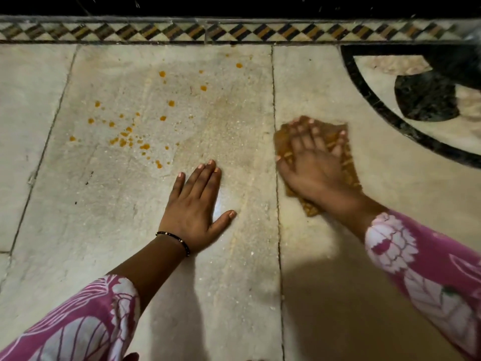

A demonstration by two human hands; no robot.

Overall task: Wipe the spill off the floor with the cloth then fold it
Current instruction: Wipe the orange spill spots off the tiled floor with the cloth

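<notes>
R hand (316,162), fingers flat, presses cloth (350,173) to floor (234,282), frame right. L hand (200,204) flat, bracing. Spill (125,138) upper left, unwiped.

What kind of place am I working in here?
Probably an indoor room of a home or older building: a pale stone slab floor, an inlaid checkered border strip along the far edge, and a dark curved inlay at right. Nothing else shows the room.
</notes>
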